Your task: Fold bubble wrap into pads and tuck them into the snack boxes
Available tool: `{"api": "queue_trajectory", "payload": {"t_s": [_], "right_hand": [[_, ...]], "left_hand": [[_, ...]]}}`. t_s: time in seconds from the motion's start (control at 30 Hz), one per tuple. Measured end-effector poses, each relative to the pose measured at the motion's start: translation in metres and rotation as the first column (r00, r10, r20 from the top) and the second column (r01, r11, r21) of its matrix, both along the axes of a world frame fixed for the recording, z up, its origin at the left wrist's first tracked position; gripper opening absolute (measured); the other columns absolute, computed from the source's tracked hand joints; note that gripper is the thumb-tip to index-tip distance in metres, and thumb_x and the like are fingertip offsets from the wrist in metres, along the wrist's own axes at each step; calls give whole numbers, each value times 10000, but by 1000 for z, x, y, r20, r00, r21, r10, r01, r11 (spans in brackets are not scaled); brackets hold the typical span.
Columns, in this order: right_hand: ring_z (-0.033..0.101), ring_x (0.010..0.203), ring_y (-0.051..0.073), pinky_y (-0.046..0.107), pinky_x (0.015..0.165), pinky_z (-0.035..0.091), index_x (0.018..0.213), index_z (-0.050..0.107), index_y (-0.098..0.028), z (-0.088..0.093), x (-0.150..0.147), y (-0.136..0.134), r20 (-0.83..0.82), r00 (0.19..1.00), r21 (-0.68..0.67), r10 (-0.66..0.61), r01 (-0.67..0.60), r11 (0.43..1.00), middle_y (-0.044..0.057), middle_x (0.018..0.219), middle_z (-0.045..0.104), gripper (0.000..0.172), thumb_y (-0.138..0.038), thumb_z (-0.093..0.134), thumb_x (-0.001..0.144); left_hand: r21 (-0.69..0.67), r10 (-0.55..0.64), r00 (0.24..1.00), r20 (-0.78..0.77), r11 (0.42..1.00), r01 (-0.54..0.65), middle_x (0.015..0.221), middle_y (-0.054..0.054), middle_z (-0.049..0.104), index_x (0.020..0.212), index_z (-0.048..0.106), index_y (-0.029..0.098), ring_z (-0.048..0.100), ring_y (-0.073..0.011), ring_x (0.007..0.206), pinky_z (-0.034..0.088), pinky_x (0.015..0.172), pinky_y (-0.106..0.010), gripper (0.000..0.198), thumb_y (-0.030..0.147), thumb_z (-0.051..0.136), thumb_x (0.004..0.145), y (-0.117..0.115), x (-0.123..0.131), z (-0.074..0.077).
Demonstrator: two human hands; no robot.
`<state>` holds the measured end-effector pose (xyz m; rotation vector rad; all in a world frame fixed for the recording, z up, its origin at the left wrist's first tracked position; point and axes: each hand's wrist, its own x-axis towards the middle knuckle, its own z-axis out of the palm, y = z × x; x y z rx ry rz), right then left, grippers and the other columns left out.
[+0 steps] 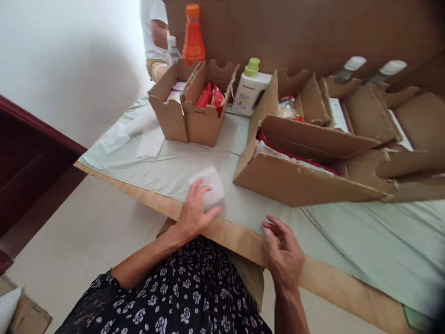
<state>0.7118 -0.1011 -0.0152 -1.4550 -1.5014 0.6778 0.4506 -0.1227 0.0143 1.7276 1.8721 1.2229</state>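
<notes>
A folded white tissue [213, 188] lies near the front edge of the cloth-covered table. My left hand [195, 211] is closed on its near side, with the thumb and curled fingers against it. To the right, my right hand [283, 248] hovers by the table edge with nothing in it, its fingers loosely bent and apart. Some loose white tissues [150, 141] are spread at the table's left part. Beyond my left hand stand two cardboard bins, one holding white and purple packs [176, 90], the other red packets [210, 96].
A long cardboard organizer [299, 181] with several sections fills the right of the table [358, 236]. Behind stand a white bottle with a green cap [248, 90], an orange bottle [193, 39] and a clear bottle [172, 51]. A person's arm [160, 35] shows at the back left.
</notes>
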Motion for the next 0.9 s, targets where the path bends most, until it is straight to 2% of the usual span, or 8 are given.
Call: {"api": "queue_trajectory", "payload": {"t_s": [0.07, 0.13, 0.23, 0.37, 0.47, 0.57, 0.7, 0.9], "right_hand": [[733, 1019, 243, 430, 907, 588, 1252, 696, -191, -4, -6, -8, -94, 995, -44, 44, -48, 998, 140, 1215, 746, 404, -416, 677, 917], [715, 1097, 247, 434, 930, 578, 1265, 681, -192, -4, 1, -12, -126, 991, -10, -33, 32, 999, 148, 1293, 716, 392, -398, 665, 932], [694, 1166, 263, 446, 933, 573, 1215, 694, -203, 5, 18, -15, -51, 994, 80, -101, 104, 991, 141, 1302, 718, 303, -353, 642, 956], [666, 1221, 276, 497, 1025, 542, 1221, 695, -240, 21, 2, -18, 187, 978, 186, 86, -122, 975, 116, 1290, 727, 274, -322, 633, 967], [594, 1328, 329, 540, 1102, 481, 1346, 644, -215, 23, -40, -15, 389, 876, 141, 284, -361, 922, 150, 1423, 660, 471, -416, 696, 923], [531, 1405, 379, 559, 1108, 453, 1400, 613, -151, 14, -69, -9, 530, 767, 39, 362, -449, 893, 197, 1498, 600, 575, -402, 726, 895], [657, 1266, 295, 486, 1036, 497, 1137, 739, -205, -3, -53, -5, 449, 849, 86, 277, -350, 933, 124, 1330, 730, 233, -243, 555, 1000], [739, 1086, 269, 471, 998, 545, 949, 753, -217, -10, 17, -18, 155, 987, 68, -45, 35, 997, 105, 1126, 793, 222, -371, 595, 972]], "left_hand": [[-73, -263, 959, 102, 960, 271, 1590, -206, 439, 1427, 492, 215, 563, -334, 1376, 572, 1045, -505, 670, 328, 775, 831, -13, 32, 2], [-79, -385, 913, 137, 914, 398, 1599, -190, 445, 1441, 505, 231, 558, -321, 1388, 563, 1072, -492, 618, 322, 735, 875, -21, 40, 7], [-46, -241, 970, 32, 969, 243, 1511, -176, 541, 1313, 617, 210, 572, -309, 1368, 534, 1101, -494, 384, 278, 635, 936, -14, 17, 9], [-68, 16, 980, -200, 997, -30, 1444, -200, 588, 1304, 626, 155, 539, -369, 1363, 438, 1158, -582, 499, 330, 721, 847, 16, -17, -6], [-221, 10, 983, -183, 974, -51, 1158, -132, 722, 1337, 608, 153, 666, -303, 1103, 527, 1026, -493, 558, 312, 725, 815, 33, -17, -15], [-335, -21, 1000, 5, 942, 21, 842, -14, 698, 1336, 608, 172, 645, -178, 727, 545, 759, -323, 497, 281, 645, 853, 35, -9, -15], [-321, 13, 985, 172, 946, 43, 744, 25, 631, 1251, 644, 160, 558, -126, 606, 455, 609, -254, 406, 267, 584, 864, 27, -7, -10], [-348, -12, 999, 42, 937, 26, 779, 12, 660, 1326, 610, 160, 568, -137, 622, 469, 645, -283, 469, 257, 571, 869, 15, -16, -10]]}}
